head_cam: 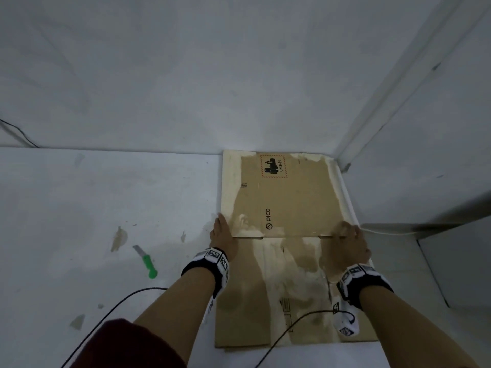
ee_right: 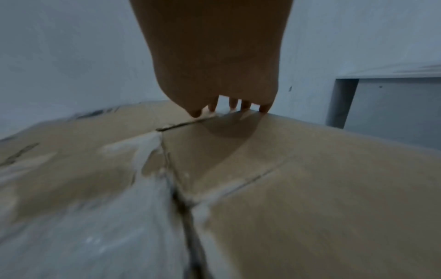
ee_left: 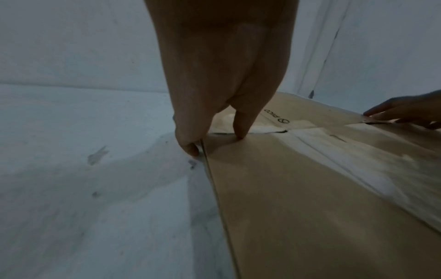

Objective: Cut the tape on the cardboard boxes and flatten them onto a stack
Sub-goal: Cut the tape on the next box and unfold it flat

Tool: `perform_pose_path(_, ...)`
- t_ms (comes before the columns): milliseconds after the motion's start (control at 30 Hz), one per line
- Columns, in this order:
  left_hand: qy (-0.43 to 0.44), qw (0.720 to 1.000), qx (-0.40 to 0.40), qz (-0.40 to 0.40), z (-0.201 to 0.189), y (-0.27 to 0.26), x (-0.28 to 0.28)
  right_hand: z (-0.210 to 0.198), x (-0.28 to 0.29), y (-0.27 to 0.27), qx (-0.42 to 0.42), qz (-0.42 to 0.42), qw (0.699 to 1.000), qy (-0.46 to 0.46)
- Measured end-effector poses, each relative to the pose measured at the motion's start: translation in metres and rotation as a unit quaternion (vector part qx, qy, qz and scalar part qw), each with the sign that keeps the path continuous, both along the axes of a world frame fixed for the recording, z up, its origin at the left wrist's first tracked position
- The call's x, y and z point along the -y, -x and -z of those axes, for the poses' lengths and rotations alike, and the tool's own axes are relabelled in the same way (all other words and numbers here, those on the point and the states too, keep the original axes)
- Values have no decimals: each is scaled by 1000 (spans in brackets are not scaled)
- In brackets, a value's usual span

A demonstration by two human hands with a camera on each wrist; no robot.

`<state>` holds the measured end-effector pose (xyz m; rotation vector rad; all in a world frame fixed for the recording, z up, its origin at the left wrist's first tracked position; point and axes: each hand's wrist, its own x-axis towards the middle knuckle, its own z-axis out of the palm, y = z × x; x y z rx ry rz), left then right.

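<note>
The flattened cardboard box (head_cam: 287, 208) is lying on the white floor (head_cam: 93, 208) in the corner by the wall. The left hand (head_cam: 223, 239) is pinching its left edge — thumb on top, fingers hidden beneath. The right hand (head_cam: 350, 243) is blurring; its fingers are reaching over the right edge, and whether they are gripping cannot be told. A green-handled knife (head_cam: 146, 261) is lying apart on the floor.

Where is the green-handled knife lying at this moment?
In the head view the green-handled knife lies on the white floor, to the left of the flattened cardboard box and of the left hand, touched by neither hand.
</note>
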<state>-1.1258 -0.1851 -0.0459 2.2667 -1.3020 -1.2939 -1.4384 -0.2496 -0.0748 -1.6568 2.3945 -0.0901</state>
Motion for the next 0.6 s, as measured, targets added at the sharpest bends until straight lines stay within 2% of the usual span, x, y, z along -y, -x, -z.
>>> perform_pose_path(33, 6, 1000, -2, 6, 1, 3, -7, 6, -8, 0, -39, -23, 999, -21)
perform_pose_path(100, 4, 1000, 9, 28, 4, 12, -21, 8, -23, -5, -55, -24, 998, -21)
perform_pose_path(167, 6, 998, 26, 54, 9, 17, -31, 0, -35, -12, -15, -7, 1000, -18)
perform_pose_path(233, 23, 998, 9, 60, 11, 12, -40, -5, -45, -19, 27, 4, 1000, 0)
perform_pose_path(333, 76, 997, -7, 27, 12, -5, -56, -10, -59, -33, 37, 4, 999, 18)
perform_pose_path(500, 143, 987, 44, -58, 26, -58, -124, 2, -112, -97, 78, -132, 987, 41)
perform_pose_path(600, 122, 981, 85, -125, 33, -109, -185, -5, -153, -161, 135, -194, 971, 34)
